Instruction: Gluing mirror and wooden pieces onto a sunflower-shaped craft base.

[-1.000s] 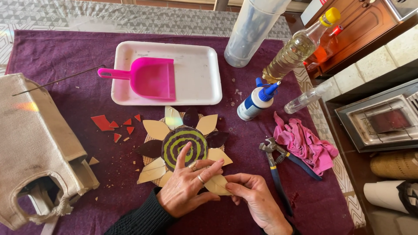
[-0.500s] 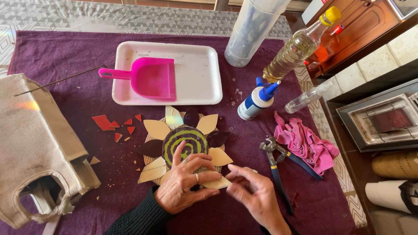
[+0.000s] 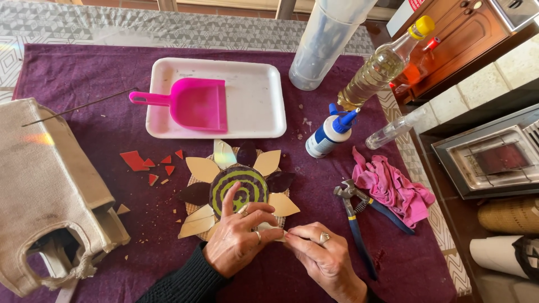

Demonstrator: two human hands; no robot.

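Biggest worry, I'd say, is the whole flower mosaic (image 3: 238,188) near the front edge of the table: both hands are crowding its lower rim, and one sideways nudge could slide the cream and dark petals out of their ring around the green-and-purple spiral. The left hand (image 3: 238,241) lies spread on the centre with fingers loose, pressing rather than gripping; the right hand (image 3: 320,255) pinches a pale petal piece (image 3: 271,229) at the bottom edge against the left fingertips, so it could skid or snap if squeezed hard. The red tile shards (image 3: 147,164) left of the flower look sharp enough to catch a sleeve. The glue bottle (image 3: 330,133) stands upright just right of the flower, easy to knock with an elbow. Blue-handled nippers (image 3: 355,221) lie touching the pink rag (image 3: 393,188) towards the right edge. It all sits on a purple cloth (image 3: 73,78) over the table, with a white tray (image 3: 252,90) holding a pink dustpan (image 3: 193,104) at the back, and a small heater (image 3: 491,154) off to the right.
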